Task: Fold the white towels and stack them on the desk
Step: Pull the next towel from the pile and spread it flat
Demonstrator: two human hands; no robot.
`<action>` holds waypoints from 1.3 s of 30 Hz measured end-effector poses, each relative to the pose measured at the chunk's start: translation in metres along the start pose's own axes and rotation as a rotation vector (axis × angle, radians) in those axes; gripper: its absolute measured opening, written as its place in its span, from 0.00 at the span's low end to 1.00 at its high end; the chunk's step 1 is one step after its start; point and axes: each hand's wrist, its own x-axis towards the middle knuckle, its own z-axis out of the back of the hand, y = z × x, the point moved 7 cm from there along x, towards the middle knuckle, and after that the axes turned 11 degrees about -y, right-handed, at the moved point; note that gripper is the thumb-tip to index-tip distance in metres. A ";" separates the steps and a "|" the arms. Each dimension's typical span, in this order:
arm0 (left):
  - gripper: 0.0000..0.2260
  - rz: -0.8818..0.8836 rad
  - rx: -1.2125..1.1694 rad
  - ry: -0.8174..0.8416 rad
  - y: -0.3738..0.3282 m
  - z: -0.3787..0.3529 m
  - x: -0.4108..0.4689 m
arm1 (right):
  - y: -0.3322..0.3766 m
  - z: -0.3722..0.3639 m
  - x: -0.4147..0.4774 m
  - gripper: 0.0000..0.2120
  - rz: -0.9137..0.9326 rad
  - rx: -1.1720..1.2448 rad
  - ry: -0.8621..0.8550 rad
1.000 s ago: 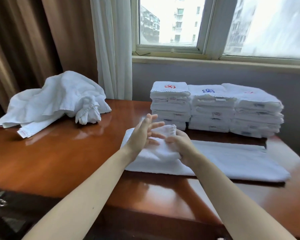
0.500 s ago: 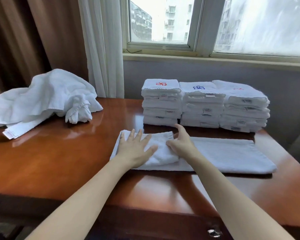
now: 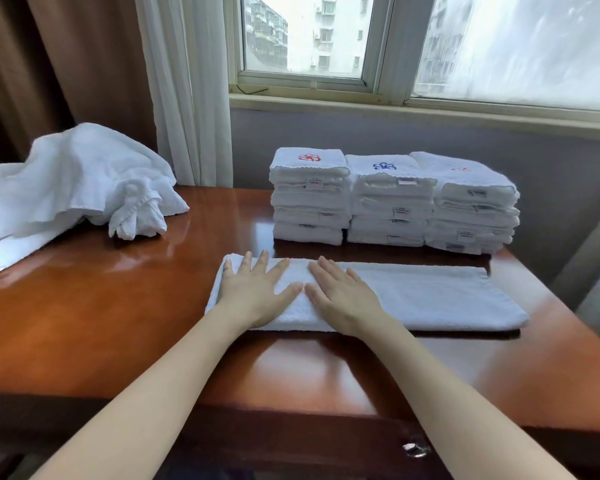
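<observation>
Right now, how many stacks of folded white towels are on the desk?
3, side by side at the brown wooden desk's back: left stack, red emblem on top; middle stack, blue emblem; right stack, faint red mark. None appears hidden.

On my feed I see two bare arms: the left forearm [image 3: 160, 393] and the right forearm [image 3: 447, 393], both slender and smooth, uncovered down to the bottom edge. The left hand [image 3: 257, 292] and right hand [image 3: 343, 299] are bare too, with slim fingers.
</observation>
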 end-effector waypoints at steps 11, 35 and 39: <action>0.31 -0.076 -0.014 0.068 0.008 0.009 -0.002 | -0.008 0.013 -0.025 0.32 -0.053 0.057 0.010; 0.22 -0.673 -0.313 -0.078 -0.286 0.006 -0.004 | -0.200 0.124 -0.139 0.22 -0.598 0.053 -0.410; 0.23 -0.660 -0.323 -0.100 -0.286 -0.001 -0.003 | -0.199 0.124 -0.140 0.24 -0.578 0.179 -0.417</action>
